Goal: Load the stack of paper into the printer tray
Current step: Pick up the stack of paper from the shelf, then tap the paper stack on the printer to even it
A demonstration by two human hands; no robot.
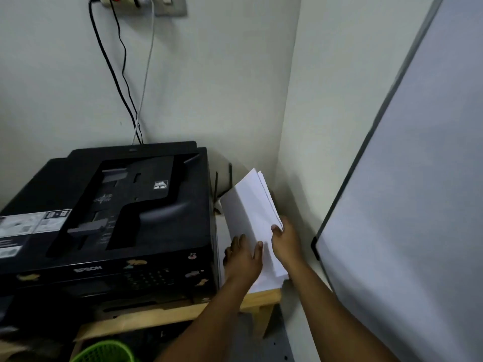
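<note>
Presently, findings as follows.
Left hand (241, 259): arm extended forward, palm down, fingers (257, 250) spread and pressed on the near left part of the paper stack (252, 212).
Right hand (286, 240): arm extended from lower right, fingers curled around the stack's right edge, gripping the sheets.
Paper stack: tilted up at its far end, between printer (109, 218) and wall corner, near end low over the desk (258, 300).
Printer: black, on the desk, just left of the stack.
Printer tray: cannot tell.
</note>
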